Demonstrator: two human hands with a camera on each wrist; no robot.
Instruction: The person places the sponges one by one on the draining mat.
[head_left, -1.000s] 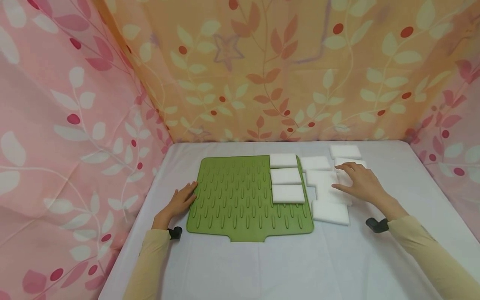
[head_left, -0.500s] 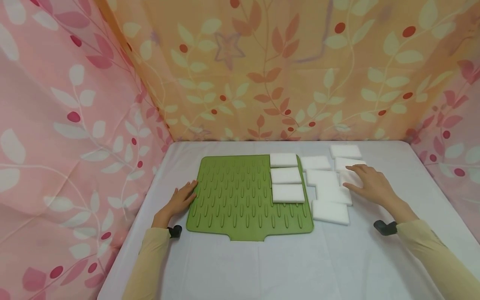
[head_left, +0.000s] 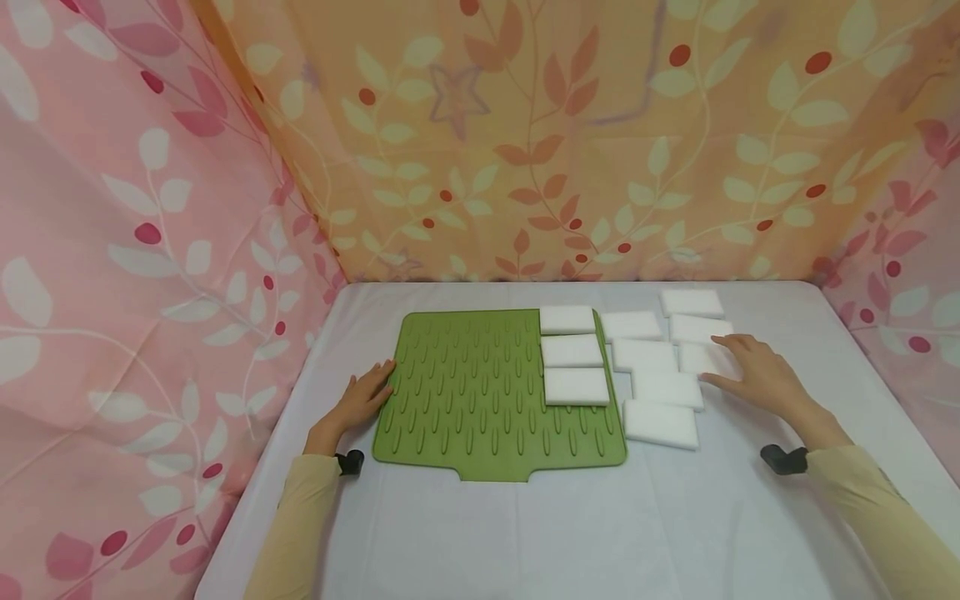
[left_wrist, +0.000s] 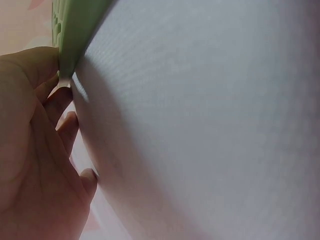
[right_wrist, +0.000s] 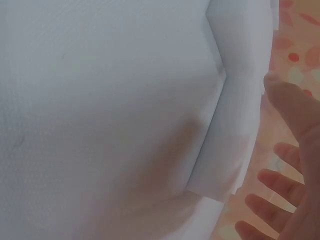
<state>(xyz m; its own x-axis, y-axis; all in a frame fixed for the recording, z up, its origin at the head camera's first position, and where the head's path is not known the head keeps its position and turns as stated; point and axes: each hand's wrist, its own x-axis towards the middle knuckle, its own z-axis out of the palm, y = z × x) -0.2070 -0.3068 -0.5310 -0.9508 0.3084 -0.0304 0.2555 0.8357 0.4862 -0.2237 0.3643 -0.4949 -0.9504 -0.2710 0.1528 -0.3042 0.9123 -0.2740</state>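
Observation:
A green ribbed mat (head_left: 465, 392) lies flat with three white sponges (head_left: 573, 350) in a column along its right side. My left hand (head_left: 360, 404) rests at the mat's left edge, its fingers extended; in the left wrist view the thumb (left_wrist: 42, 62) touches the mat's rim. Several more white sponges (head_left: 660, 423) lie loosely to the right of the mat, some overlapping. Above the rightmost of these, my right hand (head_left: 768, 379) is spread with thumb and fingers apart and nothing between them. The right wrist view shows its fingers (right_wrist: 270, 212) separated, beside the sponges (right_wrist: 227, 115).
A white cloth (head_left: 600, 533) covers the table. Floral curtains stand at the back (head_left: 525, 142) and along the left side (head_left: 150, 250). Each wrist carries a small black camera mount (head_left: 783, 459).
My right hand has drawn back to the right over the loose sponges, uncovering more of them. The left hand, the mat and the sponges stay where they were.

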